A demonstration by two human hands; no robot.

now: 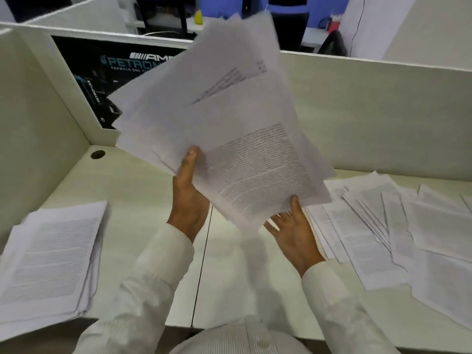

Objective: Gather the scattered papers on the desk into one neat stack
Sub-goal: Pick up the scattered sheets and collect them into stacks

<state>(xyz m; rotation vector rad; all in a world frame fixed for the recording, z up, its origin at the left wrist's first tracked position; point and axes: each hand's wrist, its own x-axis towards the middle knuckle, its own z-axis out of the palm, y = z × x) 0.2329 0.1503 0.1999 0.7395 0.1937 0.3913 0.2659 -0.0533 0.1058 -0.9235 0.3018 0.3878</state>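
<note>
A loose, uneven bundle of printed white papers (229,129) is raised above the middle of the desk, its sheets fanned out and tilted away from me. My left hand (189,198) grips the bundle's left lower edge, thumb on top. My right hand (293,226) holds the bottom corner, thumb on the front sheet and fingers spread beneath. A stack of printed papers (48,259) lies on the desk at the left. Several scattered sheets (398,231) overlap one another on the desk at the right.
The white desk (143,190) is bounded by cubicle partitions at the left (33,139) and back (383,111). A dark poster (102,72) hangs on the back wall. A round cable hole (98,154) sits in the far left corner. A seam (201,272) runs down the desk.
</note>
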